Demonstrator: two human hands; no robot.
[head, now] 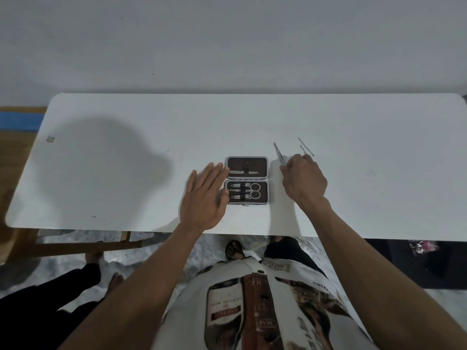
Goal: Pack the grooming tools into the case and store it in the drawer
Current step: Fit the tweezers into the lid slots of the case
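Brown-lined open case [247, 180], metal tools

Head-worn camera looks steeply down, close over the table [126, 109].

An open grooming case [247, 180] lies on the white table [126, 173]; left hand [205, 195] flat beside it, right hand [304, 179] pinching a thin metal tool [279, 153].

Bare forearms, printed cream shirt [265, 306], sandals [234, 249]
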